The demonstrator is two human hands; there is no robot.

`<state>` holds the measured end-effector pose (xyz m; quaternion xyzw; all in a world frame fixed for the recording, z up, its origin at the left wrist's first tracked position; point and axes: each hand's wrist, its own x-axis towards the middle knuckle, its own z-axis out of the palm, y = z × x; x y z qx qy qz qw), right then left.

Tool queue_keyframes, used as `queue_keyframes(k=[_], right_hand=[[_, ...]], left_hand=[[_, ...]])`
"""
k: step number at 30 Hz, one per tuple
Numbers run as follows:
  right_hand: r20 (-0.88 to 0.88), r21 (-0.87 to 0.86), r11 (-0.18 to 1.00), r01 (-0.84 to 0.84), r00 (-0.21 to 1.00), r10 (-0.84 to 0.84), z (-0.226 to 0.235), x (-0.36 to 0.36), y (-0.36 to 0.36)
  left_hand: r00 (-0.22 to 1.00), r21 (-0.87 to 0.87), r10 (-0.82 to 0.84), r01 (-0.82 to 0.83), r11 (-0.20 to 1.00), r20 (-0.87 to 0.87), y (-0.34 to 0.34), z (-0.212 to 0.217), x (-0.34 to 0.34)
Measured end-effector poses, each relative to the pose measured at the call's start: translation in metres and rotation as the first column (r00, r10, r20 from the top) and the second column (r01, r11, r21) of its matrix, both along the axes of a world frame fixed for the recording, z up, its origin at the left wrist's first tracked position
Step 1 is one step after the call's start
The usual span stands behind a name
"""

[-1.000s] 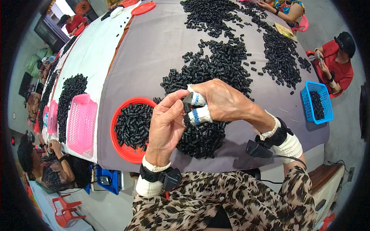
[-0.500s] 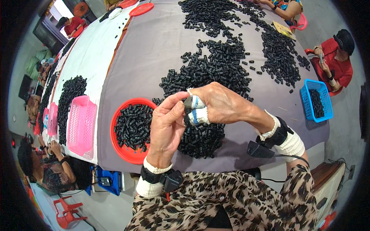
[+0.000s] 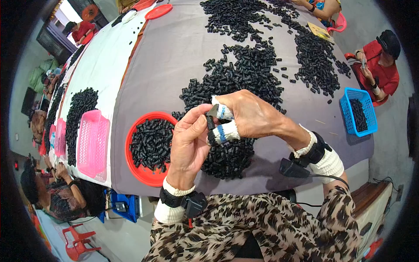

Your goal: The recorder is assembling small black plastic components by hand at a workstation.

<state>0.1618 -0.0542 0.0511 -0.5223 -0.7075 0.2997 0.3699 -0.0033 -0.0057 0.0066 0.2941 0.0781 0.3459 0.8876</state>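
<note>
Over the table, my left hand (image 3: pixel 188 146) is closed, pinching a small black cylindrical piece (image 3: pixel 211 123) between thumb and forefinger. My right hand (image 3: pixel 253 114) meets it, its thumb and forefinger covered in white cloth finger sleeves with blue marks. Those wrapped fingers grip a small flat grey blade-like tool (image 3: pixel 213 111), whose edge lies against or just above the black piece. Part of both things is hidden by the fingers. Below and beyond my hands spreads a heap of similar black pieces (image 3: pixel 238 78). A red round tray (image 3: pixel 146 178) filled with such pieces stands beside my left hand.
Pink baskets (image 3: pixel 92 146) stand to the left, a blue basket (image 3: pixel 358 112) with black pieces to the right. More black piles cover the far table (image 3: pixel 161 65). Co-workers sit around it, one in red (image 3: pixel 379 65) at the right. A cable trails from my right wrist.
My right hand has shifted slightly and tilted, so the blade-like tool and the black piece show more clearly. My left hand stays almost in place.
</note>
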Motion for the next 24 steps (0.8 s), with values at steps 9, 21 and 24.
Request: queue_keyframes(k=[9, 21, 24], right_hand=[[0.012, 0.014, 1.0, -0.012, 1.0, 0.012, 0.001, 0.0, -0.001], [0.013, 0.041, 0.999, 0.0, 1.0, -0.001, -0.011, 0.002, 0.001], [0.015, 0.016, 1.0, -0.008, 1.0, 0.007, -0.011, 0.001, -0.001]], left_hand=[[0.997, 0.032, 0.028, -0.026, 0.999, -0.068, 0.0, 0.001, 0.001], [0.988, 0.056, 0.067, -0.06, 0.997, -0.137, 0.0, -0.001, 0.002], [0.989, 0.052, 0.066, -0.059, 0.997, -0.135, -0.002, -0.001, 0.001]])
